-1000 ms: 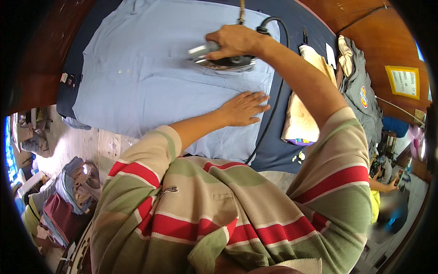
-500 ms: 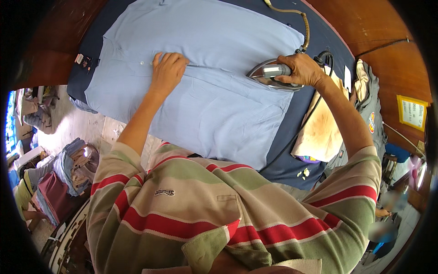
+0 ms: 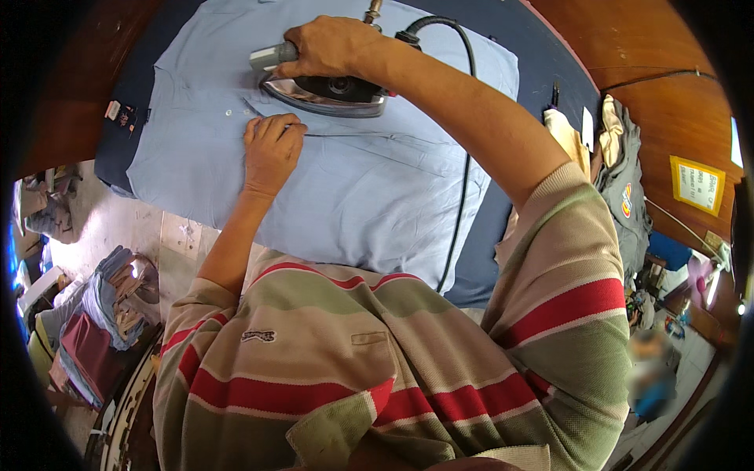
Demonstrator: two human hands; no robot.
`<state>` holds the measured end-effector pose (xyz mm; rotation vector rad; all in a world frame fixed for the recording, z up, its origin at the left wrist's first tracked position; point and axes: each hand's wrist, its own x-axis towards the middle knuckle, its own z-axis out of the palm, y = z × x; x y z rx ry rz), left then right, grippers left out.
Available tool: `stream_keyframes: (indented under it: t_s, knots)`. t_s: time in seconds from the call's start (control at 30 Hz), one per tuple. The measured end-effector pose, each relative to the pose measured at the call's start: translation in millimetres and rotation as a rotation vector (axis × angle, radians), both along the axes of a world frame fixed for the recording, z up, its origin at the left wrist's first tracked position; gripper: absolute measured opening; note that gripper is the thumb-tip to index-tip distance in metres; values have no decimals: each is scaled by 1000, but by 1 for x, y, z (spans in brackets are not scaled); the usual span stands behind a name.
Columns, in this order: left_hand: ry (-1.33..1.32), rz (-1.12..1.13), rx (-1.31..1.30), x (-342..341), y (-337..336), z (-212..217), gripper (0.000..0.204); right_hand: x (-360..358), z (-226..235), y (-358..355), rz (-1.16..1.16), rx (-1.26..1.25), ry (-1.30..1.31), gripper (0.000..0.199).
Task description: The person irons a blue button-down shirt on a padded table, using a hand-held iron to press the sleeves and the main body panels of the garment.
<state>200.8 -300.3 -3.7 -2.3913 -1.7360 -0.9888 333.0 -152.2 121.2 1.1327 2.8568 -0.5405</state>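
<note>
Iron (image 3: 336,86) is on the cloth (image 3: 353,188), looks sole-down; our right hand (image 3: 330,47) is wrapped round its handle (image 3: 275,56). We'd call it heavy, rigid, probably hot: grip by the handle only. Cloth lies under the iron, spreading out around it: light, limp, likely to ruck. Our left hand (image 3: 271,153) rests on cloth just near-side of the iron, fingers curled; we can't tell if it's pinching. Better hold: flat fingers, away from the iron. Cord (image 3: 432,20) trails right of the iron, may drag.
</note>
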Motion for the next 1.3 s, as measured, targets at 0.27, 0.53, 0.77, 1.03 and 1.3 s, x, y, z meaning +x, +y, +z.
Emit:
stream_keyframes:
  t_s: [0.27, 0.53, 0.77, 1.03, 1.3]
  knots:
    - [-49, 33, -139, -1, 2, 0, 7, 131, -1, -4, -68, -35, -106, 62]
    - [7, -11, -202, 3, 3, 3, 7, 232, 14, -25, -502, -6, -165, 56]
    - [26, -32, -220, 0, 6, 5, 8, 273, 4, 46, -671, 55, -51, 65]
    - [-6, -23, -228, 2, 5, 7, 8, 313, 2, 80, -739, -12, -14, 63]
    - [0, -13, -240, 4, 6, 9, 7, 264, -2, 98, -513, 91, 4, 59]
